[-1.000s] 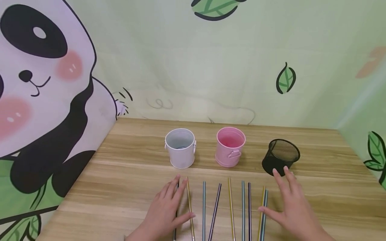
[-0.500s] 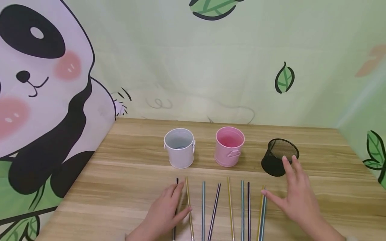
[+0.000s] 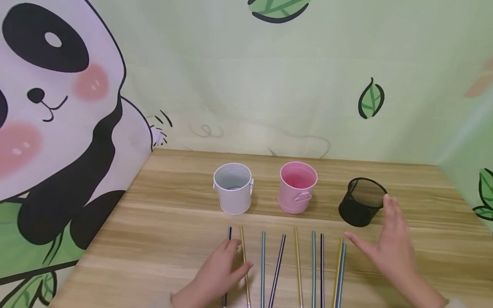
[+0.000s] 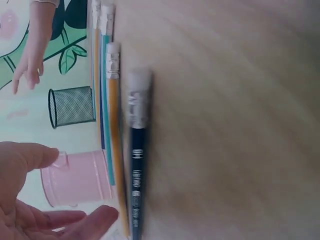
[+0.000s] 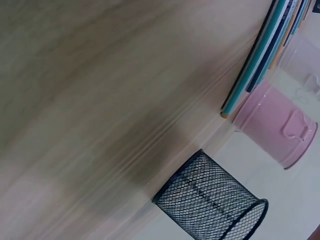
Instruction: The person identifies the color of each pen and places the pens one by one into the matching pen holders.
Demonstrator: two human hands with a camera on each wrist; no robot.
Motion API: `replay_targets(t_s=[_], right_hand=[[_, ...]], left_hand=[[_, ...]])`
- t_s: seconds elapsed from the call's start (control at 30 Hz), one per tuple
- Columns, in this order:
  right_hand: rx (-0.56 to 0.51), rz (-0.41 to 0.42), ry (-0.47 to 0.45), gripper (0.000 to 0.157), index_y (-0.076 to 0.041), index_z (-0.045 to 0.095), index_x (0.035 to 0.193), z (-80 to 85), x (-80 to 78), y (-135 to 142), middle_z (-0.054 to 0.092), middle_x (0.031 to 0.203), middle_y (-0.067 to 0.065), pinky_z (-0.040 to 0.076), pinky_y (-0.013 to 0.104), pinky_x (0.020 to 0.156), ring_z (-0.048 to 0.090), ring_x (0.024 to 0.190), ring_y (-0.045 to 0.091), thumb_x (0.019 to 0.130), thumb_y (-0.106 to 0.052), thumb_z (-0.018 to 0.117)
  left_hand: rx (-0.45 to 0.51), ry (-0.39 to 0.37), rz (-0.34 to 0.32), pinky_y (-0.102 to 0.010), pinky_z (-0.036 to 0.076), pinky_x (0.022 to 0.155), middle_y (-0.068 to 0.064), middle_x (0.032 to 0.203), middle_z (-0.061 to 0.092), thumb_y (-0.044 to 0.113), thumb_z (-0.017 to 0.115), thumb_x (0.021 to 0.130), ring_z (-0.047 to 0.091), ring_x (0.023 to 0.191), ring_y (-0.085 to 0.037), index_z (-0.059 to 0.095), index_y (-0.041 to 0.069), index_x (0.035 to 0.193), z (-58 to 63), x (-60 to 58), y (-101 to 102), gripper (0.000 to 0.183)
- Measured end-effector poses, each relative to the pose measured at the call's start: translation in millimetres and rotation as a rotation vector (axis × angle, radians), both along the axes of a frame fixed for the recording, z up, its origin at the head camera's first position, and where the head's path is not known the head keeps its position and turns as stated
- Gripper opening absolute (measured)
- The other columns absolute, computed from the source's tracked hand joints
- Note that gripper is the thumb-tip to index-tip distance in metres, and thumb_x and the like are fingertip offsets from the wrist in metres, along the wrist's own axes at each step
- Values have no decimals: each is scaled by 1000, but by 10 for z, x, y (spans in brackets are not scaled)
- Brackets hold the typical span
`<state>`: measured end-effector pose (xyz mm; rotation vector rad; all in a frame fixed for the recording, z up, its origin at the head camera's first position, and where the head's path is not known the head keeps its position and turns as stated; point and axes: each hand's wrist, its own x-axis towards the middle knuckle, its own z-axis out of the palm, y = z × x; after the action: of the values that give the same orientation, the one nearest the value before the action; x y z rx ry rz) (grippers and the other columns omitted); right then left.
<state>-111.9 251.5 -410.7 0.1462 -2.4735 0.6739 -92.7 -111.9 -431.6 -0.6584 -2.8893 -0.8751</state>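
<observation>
Several pencils lie in a loose row across the table, tips away from me. My left hand (image 3: 215, 273) hovers over the leftmost dark pencil (image 3: 230, 233) and a yellow pencil (image 3: 242, 244), thumb and fingers apart with nothing between them. Seen from the left wrist, the dark pencil (image 4: 137, 165) has a white eraser end in a metal band. To the right, my right hand (image 3: 394, 252) holds nothing; its fingers extend beside the black mesh cup (image 3: 360, 205), overlapping its edge in the head view. Its thumb reaches toward the rightmost yellow and teal pencils (image 3: 340, 273).
Behind the pencils stand a white bucket (image 3: 235, 196) and a pink bucket (image 3: 294, 196), both upright with small side handles. A printed cloth (image 3: 215, 77) with a panda and leaves hangs along the back edge of the wooden table (image 3: 154, 222).
My right hand has moved right and farther forward, from in front of the mesh cup to its right side. My left hand has drawn back slightly, its fingers bending more. Pencils and containers stay put.
</observation>
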Motion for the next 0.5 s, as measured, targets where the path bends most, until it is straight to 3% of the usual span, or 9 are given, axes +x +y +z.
replay_targets(t_s=[0.13, 0.27, 0.5], right_hand=[[-72, -12, -12, 120, 0, 12, 150, -11, -22, 22, 23, 149, 33, 21, 67, 106, 25, 132, 54, 66, -51, 81], [-124, -47, -66, 118, -1, 9, 151, 7, -61, 26, 21, 149, 33, 22, 67, 105, 24, 133, 54, 67, -39, 83], [-227, -82, -164, 119, 2, -1, 150, 27, -150, 36, 8, 153, 33, 18, 64, 108, 16, 137, 53, 73, -35, 81]], left_hand=[[31, -71, 29, -44, 55, 77, -21, 105, 61, 32, 67, 86, 64, 91, -32, 54, -8, 114, 52, -25, 61, 51], [42, -108, 55, -42, 54, 71, -20, 97, 62, 30, 68, 85, 62, 84, -30, 55, -9, 108, 76, -49, 114, 48], [25, -63, 87, -32, 49, 56, -10, 77, 58, 27, 72, 81, 56, 67, -20, 56, -6, 94, 35, -72, 174, 39]])
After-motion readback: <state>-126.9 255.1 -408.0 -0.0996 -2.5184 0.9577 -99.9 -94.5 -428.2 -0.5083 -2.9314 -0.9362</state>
